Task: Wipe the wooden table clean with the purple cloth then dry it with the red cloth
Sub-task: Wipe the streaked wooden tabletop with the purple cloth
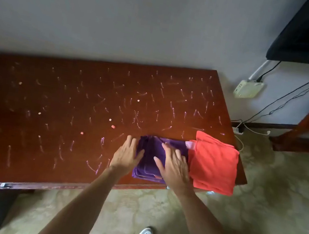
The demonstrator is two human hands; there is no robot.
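Left hand [126, 156] and right hand [174, 165] flat, fingers spread, pressing folded purple cloth [153, 151], red cloth [214, 164] just beside, chalk-marked counter [70, 103]

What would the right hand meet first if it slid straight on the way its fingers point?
The right hand lies on the purple cloth, fingers pointing up-left. It would likely cross the cloth's far edge onto the chalk-marked wooden table, missing the red cloth.

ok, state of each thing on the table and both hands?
table: covered in pale streaks and small crumbs, not yet wiped
purple cloth: folded flat near the front edge, under both hands
red cloth: folded, untouched, at the right corner, overlapping the purple cloth's edge
left hand: fingers straight, resting on the purple cloth's left edge
right hand: fingers spread, flat on the purple cloth
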